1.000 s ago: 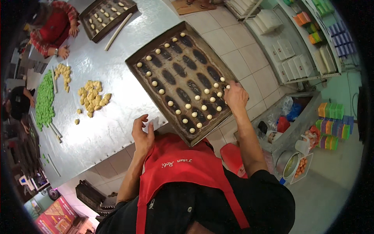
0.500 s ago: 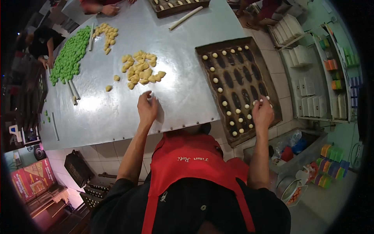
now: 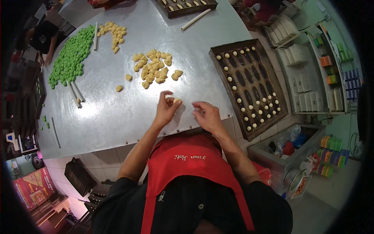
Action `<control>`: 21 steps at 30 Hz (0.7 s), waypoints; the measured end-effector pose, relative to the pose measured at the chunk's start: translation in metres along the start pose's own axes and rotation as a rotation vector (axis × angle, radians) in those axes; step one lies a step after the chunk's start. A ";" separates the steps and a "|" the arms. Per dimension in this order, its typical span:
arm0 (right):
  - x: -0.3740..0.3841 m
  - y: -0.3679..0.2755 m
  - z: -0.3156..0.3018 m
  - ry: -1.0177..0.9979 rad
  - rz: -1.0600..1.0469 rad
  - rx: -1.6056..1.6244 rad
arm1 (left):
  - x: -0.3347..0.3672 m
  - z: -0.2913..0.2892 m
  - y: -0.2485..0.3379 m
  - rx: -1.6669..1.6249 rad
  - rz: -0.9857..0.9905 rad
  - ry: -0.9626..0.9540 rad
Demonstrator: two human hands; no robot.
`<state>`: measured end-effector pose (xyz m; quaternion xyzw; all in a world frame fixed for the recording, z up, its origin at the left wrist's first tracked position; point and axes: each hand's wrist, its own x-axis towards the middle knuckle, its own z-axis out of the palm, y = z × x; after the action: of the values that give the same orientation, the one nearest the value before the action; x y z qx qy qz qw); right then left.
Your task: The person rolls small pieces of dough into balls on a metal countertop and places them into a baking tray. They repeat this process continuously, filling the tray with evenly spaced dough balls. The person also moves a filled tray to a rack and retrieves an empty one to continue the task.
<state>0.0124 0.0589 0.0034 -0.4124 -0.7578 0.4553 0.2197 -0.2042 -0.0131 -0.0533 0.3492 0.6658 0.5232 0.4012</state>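
My left hand (image 3: 166,109) is over the metal table near its front edge, its thumb and fingers closed on a small pale dough piece (image 3: 177,100). To its right, my right hand (image 3: 209,117) hovers with curved fingers apart, and I see nothing in it. Beyond the left hand lies a heap of yellow dough pieces (image 3: 152,66), with a small clump (image 3: 177,74) at its right and two loose lumps at its left. On the right, a dark baking tray (image 3: 249,136) with oval hollows carries pale dough balls along its far and left sides and grouped at its near end.
Green dough balls (image 3: 72,56) cover the table's far left, where a person (image 3: 46,39) stands. Beside them are pale rods (image 3: 96,36) and more yellow dough (image 3: 117,31). Another filled tray (image 3: 183,7) and a rod (image 3: 196,19) lie at the far edge. Shelving (image 3: 304,78) stands right.
My right hand has left the baking tray and come back beside my left hand. The left hand now has a dough piece between its fingers. The whole view has shifted slightly.
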 end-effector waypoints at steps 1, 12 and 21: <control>0.007 -0.005 0.017 0.017 -0.015 0.087 | -0.006 0.000 -0.004 -0.122 -0.075 -0.052; 0.029 -0.039 0.069 -0.115 0.263 0.552 | -0.023 -0.009 0.037 0.223 0.043 0.231; 0.032 -0.030 0.013 -0.869 0.397 0.660 | -0.029 -0.053 -0.016 0.542 -0.041 0.305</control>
<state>-0.0272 0.0711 0.0220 -0.2315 -0.5046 0.8275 -0.0843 -0.2395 -0.0642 -0.0567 0.3473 0.8406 0.3647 0.1995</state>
